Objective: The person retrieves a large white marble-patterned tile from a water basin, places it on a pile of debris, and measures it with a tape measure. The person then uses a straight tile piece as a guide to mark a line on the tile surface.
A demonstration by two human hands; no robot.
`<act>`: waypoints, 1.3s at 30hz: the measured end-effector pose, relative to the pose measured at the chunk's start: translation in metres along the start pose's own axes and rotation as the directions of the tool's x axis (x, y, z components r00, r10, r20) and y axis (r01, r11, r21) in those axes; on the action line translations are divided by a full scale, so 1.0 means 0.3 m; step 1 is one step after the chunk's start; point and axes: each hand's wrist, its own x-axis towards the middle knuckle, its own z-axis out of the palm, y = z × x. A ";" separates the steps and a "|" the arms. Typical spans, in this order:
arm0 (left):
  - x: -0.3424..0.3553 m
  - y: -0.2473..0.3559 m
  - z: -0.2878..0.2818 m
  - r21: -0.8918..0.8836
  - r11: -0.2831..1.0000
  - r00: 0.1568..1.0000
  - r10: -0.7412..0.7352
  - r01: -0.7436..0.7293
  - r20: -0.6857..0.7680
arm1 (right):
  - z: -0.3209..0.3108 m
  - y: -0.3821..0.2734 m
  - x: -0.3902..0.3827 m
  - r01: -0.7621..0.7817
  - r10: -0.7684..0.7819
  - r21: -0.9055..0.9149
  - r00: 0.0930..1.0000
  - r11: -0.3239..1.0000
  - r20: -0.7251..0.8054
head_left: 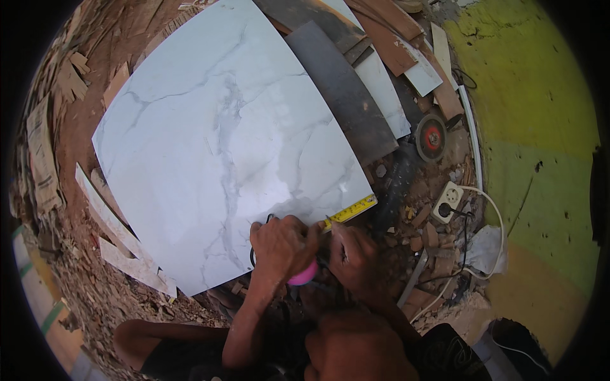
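Step in hand, as I judge it: measuring along the near edge of 1 white tile (171, 159), which lies on the rubble-strewn ground. The yellow tape (354, 209) lies on the tile along that edge, 1 end at the right corner, the other between my 2 hands. My left fingers (287, 240) are curled close, apparently pinching the tape's inner end by the thumb, above a pink object (304, 273). My right fingers (357, 251) are bent in just beside that same end; whether they pinch a marker I cannot tell. In my judgement, the next move calls for keeping the tape flush to the corner and the reading point fixed; a slip there would spoil the measurement.
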 end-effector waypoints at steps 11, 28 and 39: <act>0.003 0.004 -0.007 0.016 1.000 0.999 -0.022 0.021 0.027 | 0.007 0.003 0.004 0.025 -0.025 0.009 1.000 1.000 -0.016; 0.009 -0.006 0.007 0.001 0.999 0.999 -0.035 0.035 0.023 | 0.001 0.001 0.003 0.015 -0.015 0.008 1.000 1.000 0.012; 0.002 0.005 -0.002 0.008 1.000 1.000 0.002 -0.002 0.026 | 0.001 -0.003 0.017 0.030 -0.029 0.010 0.999 1.000 -0.026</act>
